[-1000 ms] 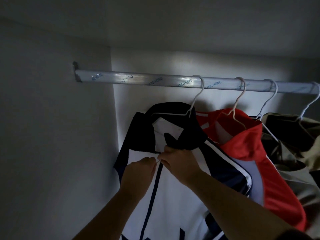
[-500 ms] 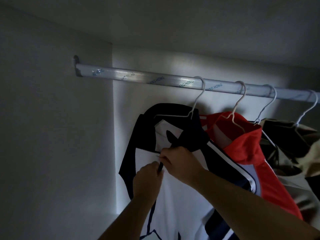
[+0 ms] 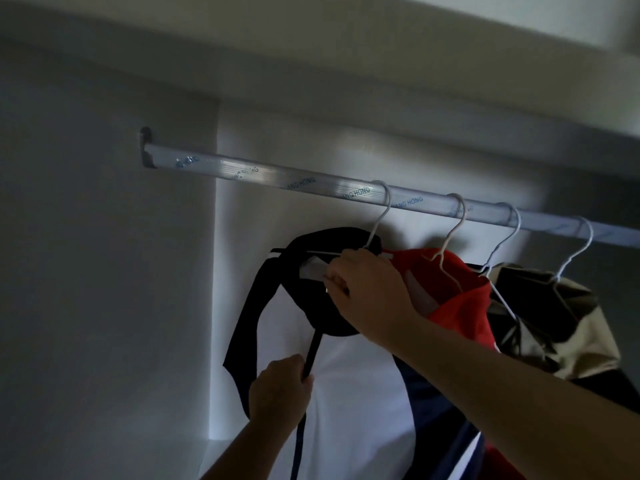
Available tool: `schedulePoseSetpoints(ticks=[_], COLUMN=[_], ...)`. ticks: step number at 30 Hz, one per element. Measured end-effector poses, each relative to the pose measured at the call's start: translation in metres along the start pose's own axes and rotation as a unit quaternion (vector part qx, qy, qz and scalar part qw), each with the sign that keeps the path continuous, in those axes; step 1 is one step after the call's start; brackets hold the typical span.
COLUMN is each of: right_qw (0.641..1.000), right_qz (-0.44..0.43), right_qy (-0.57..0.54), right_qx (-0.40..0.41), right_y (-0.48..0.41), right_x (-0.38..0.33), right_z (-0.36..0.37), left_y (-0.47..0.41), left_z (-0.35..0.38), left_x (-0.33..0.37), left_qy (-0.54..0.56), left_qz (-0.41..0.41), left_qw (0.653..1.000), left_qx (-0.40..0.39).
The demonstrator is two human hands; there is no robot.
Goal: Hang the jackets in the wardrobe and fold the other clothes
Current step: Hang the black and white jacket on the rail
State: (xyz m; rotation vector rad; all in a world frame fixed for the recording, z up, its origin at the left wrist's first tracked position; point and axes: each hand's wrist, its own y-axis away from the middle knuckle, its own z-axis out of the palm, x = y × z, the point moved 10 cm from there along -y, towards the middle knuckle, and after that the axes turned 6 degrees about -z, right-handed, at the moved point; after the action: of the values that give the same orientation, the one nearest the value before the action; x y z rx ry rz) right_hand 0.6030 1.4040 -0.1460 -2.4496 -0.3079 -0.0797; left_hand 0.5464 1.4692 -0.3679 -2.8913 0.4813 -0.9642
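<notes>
A white and navy jacket (image 3: 349,403) hangs on a white wire hanger (image 3: 381,216) from the wardrobe rail (image 3: 277,178), leftmost of the hung garments. My right hand (image 3: 367,292) pinches the zip pull at the dark collar, close under the hanger. My left hand (image 3: 280,389) grips the dark zip strip lower down on the jacket's front, holding it taut. The front looks zipped shut between my two hands.
A red jacket (image 3: 457,299) hangs just right of the white one, then a tan and dark garment (image 3: 561,323), each on its own wire hanger. The wardrobe's left wall (image 3: 104,271) and top panel (image 3: 311,81) bound the space; bare rail lies to the left.
My right hand has gone up the zip from the chest to the collar, closing the front. My left hand has slid lower along the zip strip. The view has tilted.
</notes>
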Motion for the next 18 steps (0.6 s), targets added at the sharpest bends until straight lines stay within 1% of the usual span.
schedulePoseSetpoints(ticks=[2, 4, 5, 6, 7, 8, 9, 10, 11, 12, 13, 14, 15, 16, 17, 18], right_qw=[0.999, 0.993, 0.986, 0.977, 0.964, 0.949, 0.934, 0.921, 0.915, 0.912, 0.904, 0.904, 0.912, 0.922, 0.923, 0.937], right_qz=[0.046, 0.119, 0.157, 0.198, 0.235, 0.268, 0.291, 0.305, 0.305, 0.291, 0.287, 0.286, 0.272, 0.229, 0.201, 0.214], right_qy=[0.010, -0.011, -0.044, -0.075, -0.109, -0.145, -0.181, -0.196, -0.198, -0.195, -0.196, -0.184, -0.163, -0.140, -0.136, -0.114], right_qx=[-0.007, -0.004, -0.017, -0.037, -0.056, -0.076, -0.101, -0.140, -0.177, -0.214, -0.248, -0.257, -0.260, -0.279, -0.297, -0.252], right_y=[0.006, 0.020, 0.029, 0.040, 0.051, 0.060, 0.068, 0.078, 0.085, 0.091, 0.097, 0.102, 0.104, 0.108, 0.115, 0.114], right_x=[0.019, 0.042, 0.052, 0.063, 0.072, 0.080, 0.086, 0.091, 0.090, 0.087, 0.083, 0.084, 0.081, 0.074, 0.064, 0.067], right_z=[0.001, -0.004, -0.003, 0.000, 0.004, 0.009, 0.016, 0.025, 0.030, 0.037, 0.042, 0.045, 0.044, 0.050, 0.054, 0.044], left_y=[-0.004, -0.013, -0.017, -0.022, -0.023, -0.020, -0.015, -0.011, -0.012, -0.018, -0.025, -0.030, -0.034, -0.036, -0.039, -0.040], left_z=[-0.001, -0.013, -0.027, -0.048, -0.074, -0.101, -0.124, -0.137, -0.135, -0.123, -0.107, -0.096, -0.091, -0.094, -0.100, -0.107], left_x=[-0.001, 0.001, 0.005, 0.011, 0.018, 0.031, 0.051, 0.076, 0.099, 0.117, 0.128, 0.133, 0.137, 0.141, 0.143, 0.145], left_qy=[0.020, 0.097, 0.152, 0.210, 0.268, 0.314, 0.330, 0.315, 0.286, 0.246, 0.210, 0.179, 0.168, 0.173, 0.193, 0.219], left_qz=[-0.010, -0.042, -0.056, -0.069, -0.068, -0.035, 0.032, 0.107, 0.159, 0.176, 0.166, 0.151, 0.141, 0.137, 0.133, 0.128], left_qw=[0.999, 0.993, 0.986, 0.975, 0.959, 0.939, 0.925, 0.923, 0.932, 0.949, 0.963, 0.971, 0.973, 0.973, 0.970, 0.965], left_qx=[-0.035, -0.061, -0.046, -0.002, 0.063, 0.133, 0.187, 0.193, 0.157, 0.088, 0.013, -0.039, -0.068, -0.072, -0.068, -0.068])
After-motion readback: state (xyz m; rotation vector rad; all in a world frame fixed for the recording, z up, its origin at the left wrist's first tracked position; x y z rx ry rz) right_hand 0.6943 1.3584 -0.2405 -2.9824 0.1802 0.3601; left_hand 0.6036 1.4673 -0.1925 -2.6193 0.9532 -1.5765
